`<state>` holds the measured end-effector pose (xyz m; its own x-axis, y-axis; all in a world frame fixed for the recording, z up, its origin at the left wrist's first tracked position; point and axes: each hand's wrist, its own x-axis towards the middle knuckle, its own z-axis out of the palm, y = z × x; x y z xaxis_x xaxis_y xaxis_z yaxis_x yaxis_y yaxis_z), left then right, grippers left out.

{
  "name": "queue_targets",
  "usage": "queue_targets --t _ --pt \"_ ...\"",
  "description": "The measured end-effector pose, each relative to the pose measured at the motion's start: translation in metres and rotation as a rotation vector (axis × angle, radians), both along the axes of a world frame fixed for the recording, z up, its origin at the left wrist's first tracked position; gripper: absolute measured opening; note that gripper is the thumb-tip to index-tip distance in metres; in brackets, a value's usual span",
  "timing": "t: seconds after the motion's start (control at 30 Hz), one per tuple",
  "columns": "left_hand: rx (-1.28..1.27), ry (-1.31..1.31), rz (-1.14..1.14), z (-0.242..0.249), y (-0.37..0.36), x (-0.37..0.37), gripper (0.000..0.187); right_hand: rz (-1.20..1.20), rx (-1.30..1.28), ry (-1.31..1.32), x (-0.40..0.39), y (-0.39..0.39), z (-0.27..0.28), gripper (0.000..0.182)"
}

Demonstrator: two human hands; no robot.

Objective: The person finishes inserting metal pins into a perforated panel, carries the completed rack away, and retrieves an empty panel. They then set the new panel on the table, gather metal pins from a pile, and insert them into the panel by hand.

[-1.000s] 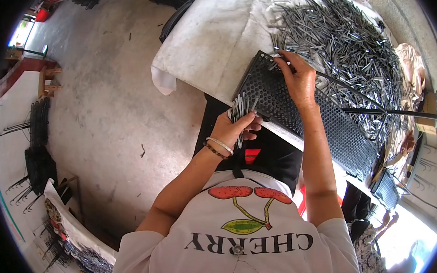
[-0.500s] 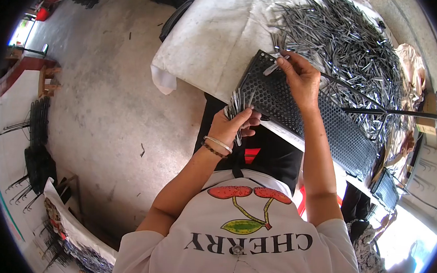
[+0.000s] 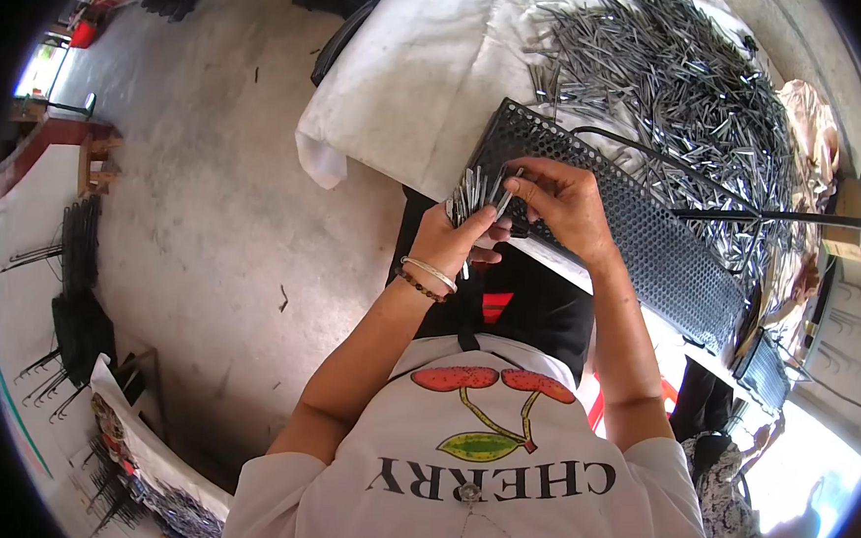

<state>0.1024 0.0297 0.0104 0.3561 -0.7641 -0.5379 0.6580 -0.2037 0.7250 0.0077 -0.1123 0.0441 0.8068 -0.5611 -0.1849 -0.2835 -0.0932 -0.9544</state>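
My left hand (image 3: 452, 239), with bracelets at its wrist, is closed around a bundle of thin metal strips (image 3: 469, 194), held upright in front of my body. Close beside it, my right hand (image 3: 562, 206) pinches a metal strip (image 3: 509, 188) against the bundle's near side. Both hands are over the left end of a black perforated tray (image 3: 639, 244). Behind the tray, a large pile of loose metal strips (image 3: 697, 98) is spread on a white cloth (image 3: 412, 81).
A black rod (image 3: 818, 221) runs over the pile from the right. Another person (image 3: 727, 499) is at the lower right. On the left, black hooked wires (image 3: 77, 247) hang by a wall. A second cloth-covered surface with strips (image 3: 175, 500) is at the lower left.
My right hand has moved from the tray's far corner down and left to my left hand, bringing a strip to the bundle. My left hand has barely moved.
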Motion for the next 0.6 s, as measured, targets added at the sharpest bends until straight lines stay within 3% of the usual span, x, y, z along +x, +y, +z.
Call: queue_targets --t 0.2,0.33,0.53,0.6 --pt "-0.042 -0.138 -0.013 -0.001 -0.001 0.003 0.026 0.030 -0.049 0.034 -0.005 -0.006 -0.002 0.022" --pt "-0.016 -0.087 0.030 -0.001 -0.003 0.003 0.025 -0.049 -0.036 -0.059 -0.003 -0.010 0.000 0.020" --pt "0.042 0.024 -0.039 -0.001 0.001 -0.004 0.023 -0.266 -0.339 -0.086 0.010 -0.039 -0.003 0.018" --pt "0.060 0.071 -0.053 -0.005 0.002 -0.008 0.023 -0.237 -0.383 -0.064 0.015 -0.045 -0.005 0.017"
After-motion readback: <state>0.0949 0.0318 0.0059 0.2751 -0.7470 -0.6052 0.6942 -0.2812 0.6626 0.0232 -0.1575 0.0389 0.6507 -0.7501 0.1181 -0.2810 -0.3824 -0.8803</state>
